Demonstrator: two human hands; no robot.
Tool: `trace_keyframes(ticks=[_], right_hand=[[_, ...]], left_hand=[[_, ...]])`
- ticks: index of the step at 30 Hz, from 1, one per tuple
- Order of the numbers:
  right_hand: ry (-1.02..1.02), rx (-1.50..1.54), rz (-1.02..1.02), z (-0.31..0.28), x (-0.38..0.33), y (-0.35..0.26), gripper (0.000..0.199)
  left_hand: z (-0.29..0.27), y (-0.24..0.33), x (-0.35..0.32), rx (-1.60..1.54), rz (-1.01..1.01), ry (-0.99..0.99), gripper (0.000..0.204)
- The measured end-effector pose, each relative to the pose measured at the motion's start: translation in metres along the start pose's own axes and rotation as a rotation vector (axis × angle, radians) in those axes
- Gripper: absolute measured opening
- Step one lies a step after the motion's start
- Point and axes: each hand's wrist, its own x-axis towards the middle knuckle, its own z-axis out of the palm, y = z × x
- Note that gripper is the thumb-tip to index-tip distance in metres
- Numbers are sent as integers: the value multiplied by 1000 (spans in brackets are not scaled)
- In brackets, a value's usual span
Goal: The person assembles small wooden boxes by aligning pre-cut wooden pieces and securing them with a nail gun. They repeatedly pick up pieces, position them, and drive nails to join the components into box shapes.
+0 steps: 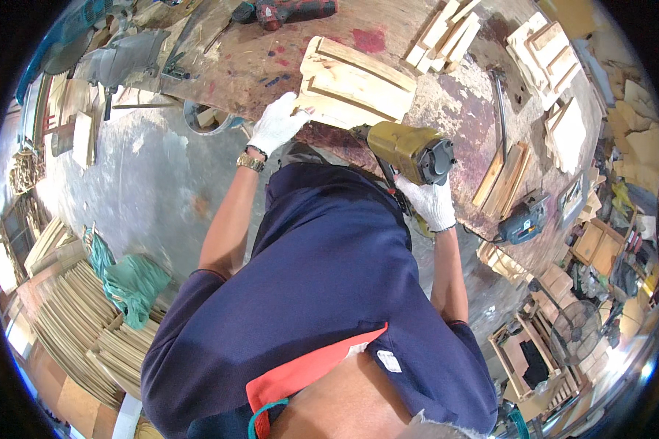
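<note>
A pale wooden piece point(355, 91) with raised strips across it lies on the worn workbench point(271, 69), near its front edge. My left hand point(278, 124), in a white glove, grips the piece's near left corner, with the fingertips at its edge. In my gloved right hand point(430, 203) is an olive-gold nail gun point(406, 150), held by its handle. The gun's nose reaches the near edge of the wooden piece; whether it touches is hard to see. Part of the handle is hidden by the gun's body and my fingers.
A red and black cordless drill point(293, 11) lies at the bench's far side. Wooden pieces point(443, 36) and more assembled ones point(545, 58) sit to the right, by a corded blue power tool point(523, 218). Stacked slats point(80, 314) and green cloth point(133, 285) are at lower left.
</note>
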Motion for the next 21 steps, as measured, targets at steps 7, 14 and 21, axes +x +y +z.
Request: trace_keyframes(ticks=[7, 14, 21], right_hand=[[9, -27, -6, 1, -4, -2, 48], [-13, -41, 72, 0, -4, 5, 54], [43, 212, 48, 7, -5, -19, 53]], left_hand=[[0, 1, -4, -121, 59, 65, 44], [-15, 14, -1, -145, -117, -173, 60], [-14, 14, -1, -102, -31, -75, 59]])
